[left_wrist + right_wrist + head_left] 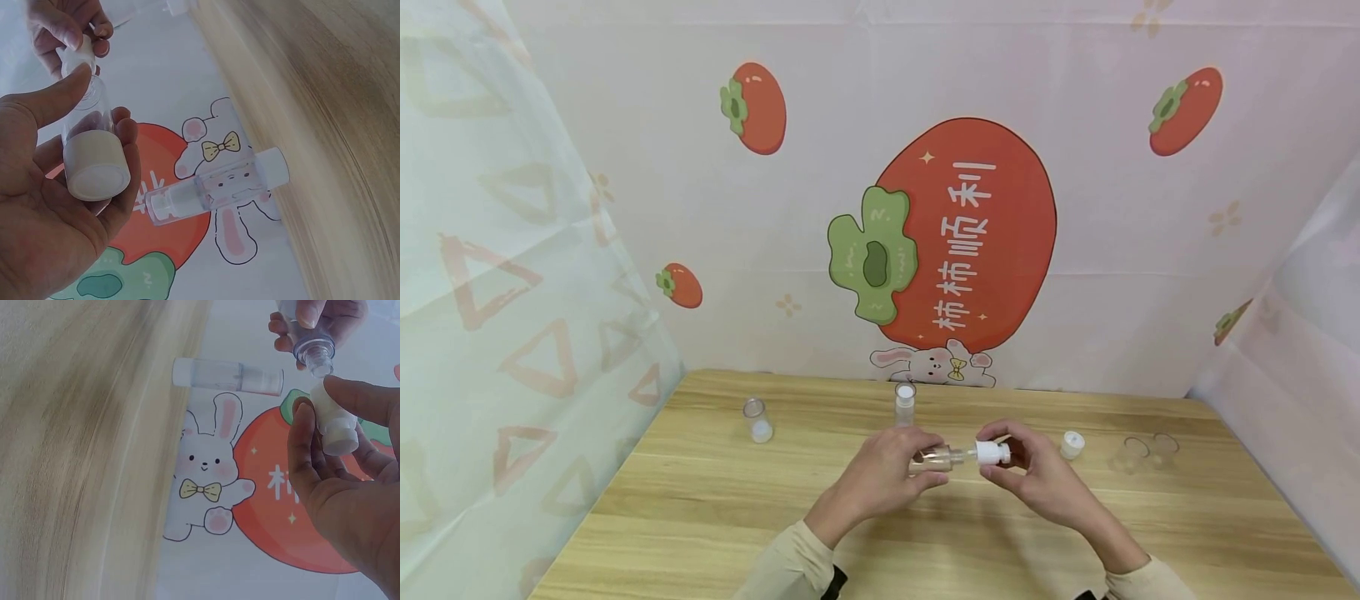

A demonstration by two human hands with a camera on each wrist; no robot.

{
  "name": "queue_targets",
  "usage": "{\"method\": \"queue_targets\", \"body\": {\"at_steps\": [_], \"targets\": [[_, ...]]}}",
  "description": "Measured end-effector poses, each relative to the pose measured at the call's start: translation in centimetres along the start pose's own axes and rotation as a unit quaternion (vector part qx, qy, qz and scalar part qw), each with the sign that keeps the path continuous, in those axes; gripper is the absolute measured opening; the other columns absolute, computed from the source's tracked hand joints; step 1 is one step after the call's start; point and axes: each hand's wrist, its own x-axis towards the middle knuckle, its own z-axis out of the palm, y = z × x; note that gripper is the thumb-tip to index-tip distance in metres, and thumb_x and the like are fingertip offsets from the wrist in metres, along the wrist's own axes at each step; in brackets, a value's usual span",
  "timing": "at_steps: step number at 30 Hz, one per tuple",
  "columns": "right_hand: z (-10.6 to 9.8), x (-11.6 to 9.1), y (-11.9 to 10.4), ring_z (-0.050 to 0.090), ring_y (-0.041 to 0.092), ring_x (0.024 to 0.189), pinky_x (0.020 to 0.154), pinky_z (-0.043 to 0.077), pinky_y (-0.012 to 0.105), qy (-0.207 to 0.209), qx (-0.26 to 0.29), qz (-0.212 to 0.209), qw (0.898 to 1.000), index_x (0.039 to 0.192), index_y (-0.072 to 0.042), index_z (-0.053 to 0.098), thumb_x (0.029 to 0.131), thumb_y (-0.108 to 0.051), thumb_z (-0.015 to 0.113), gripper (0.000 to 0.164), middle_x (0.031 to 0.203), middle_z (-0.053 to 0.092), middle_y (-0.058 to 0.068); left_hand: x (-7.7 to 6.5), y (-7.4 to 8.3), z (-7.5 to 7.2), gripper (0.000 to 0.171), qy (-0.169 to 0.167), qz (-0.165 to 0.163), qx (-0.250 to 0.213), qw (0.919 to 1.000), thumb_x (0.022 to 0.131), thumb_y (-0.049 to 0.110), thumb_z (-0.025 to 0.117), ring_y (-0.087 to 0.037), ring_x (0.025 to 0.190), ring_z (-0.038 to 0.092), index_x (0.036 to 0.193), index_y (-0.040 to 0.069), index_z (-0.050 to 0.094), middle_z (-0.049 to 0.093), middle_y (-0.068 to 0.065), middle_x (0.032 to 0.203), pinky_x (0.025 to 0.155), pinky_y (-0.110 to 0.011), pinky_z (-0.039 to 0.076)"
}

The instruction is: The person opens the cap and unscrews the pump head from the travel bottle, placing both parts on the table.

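My left hand (887,468) grips a clear bottle (934,458) tipped on its side, its threaded neck towards the right. In the left wrist view the bottle shows a white base (98,165) and see-through walls. My right hand (1037,475) pinches a white pump head (990,452) between thumb and fingers, in line with the neck and right at its mouth. The right wrist view has the white pump head (334,422) just below the open threaded neck (319,362). Both hands are raised over the wooden table.
Behind the left hand stands a clear bottle with a white pump inside its cover (906,404). Further left is a small clear container with a white base (760,427). A white pump part (1072,444) and two transparent covers (1136,450) lie to the right. A printed cloth (775,317) hangs behind the table.
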Motion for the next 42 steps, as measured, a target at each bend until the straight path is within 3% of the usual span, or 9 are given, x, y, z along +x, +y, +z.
{"method": "queue_targets", "body": {"at_steps": [9, 24, 34, 42], "targets": [[-0.4, -0.1, 0.6, 0.063, 0.011, 0.089, 0.074, 0.057, 0.028, 0.026, -0.057, 0.02, 0.998, 0.122, -0.001, 0.064, 0.087, 0.001, 0.077, 0.037, 0.107, 0.066, 0.008, -0.2, -0.1, -0.2, 0.031, 0.001, -0.005, -0.004, 1.0, 0.089, 0.033, 0.08, -0.004, 0.086, 0.063, 0.114, 0.016, 0.074, 0.074, 0.004, 0.105, 0.075, -0.023, 0.052], [-1.5, 0.1, 2.1, 0.065, 0.023, 0.097, 0.081, 0.056, 0.038, 0.065, -0.138, 0.092, 0.984, 0.117, 0.002, 0.067, 0.085, -0.001, 0.08, 0.034, 0.103, 0.07, 0.004, -0.3, 0.0, -0.3, 0.031, 0.004, 0.0, -0.007, 1.0, 0.089, 0.033, 0.08, -0.003, 0.086, 0.063, 0.115, 0.017, 0.075, 0.074, 0.005, 0.103, 0.076, -0.023, 0.051], [-2.1, 0.1, 3.4, 0.063, 0.022, 0.087, 0.07, 0.055, 0.03, 0.094, -0.195, 0.086, 0.972, 0.117, 0.003, 0.068, 0.082, 0.005, 0.079, 0.037, 0.094, 0.068, 0.006, -0.1, 0.0, -0.3, 0.032, 0.001, -0.003, -0.008, 1.0, 0.088, 0.033, 0.08, -0.002, 0.087, 0.064, 0.116, 0.016, 0.074, 0.073, 0.01, 0.103, 0.078, -0.024, 0.052], [-2.6, -0.1, 4.7, 0.067, 0.022, 0.082, 0.067, 0.058, 0.031, 0.074, -0.255, 0.079, 0.961, 0.115, 0.007, 0.067, 0.081, 0.011, 0.074, 0.035, 0.104, 0.069, 0.017, -0.1, 0.0, -0.2, 0.031, -0.002, -0.004, -0.013, 0.9999, 0.088, 0.032, 0.081, -0.002, 0.087, 0.064, 0.115, 0.016, 0.074, 0.073, 0.011, 0.102, 0.079, -0.024, 0.053]]}}
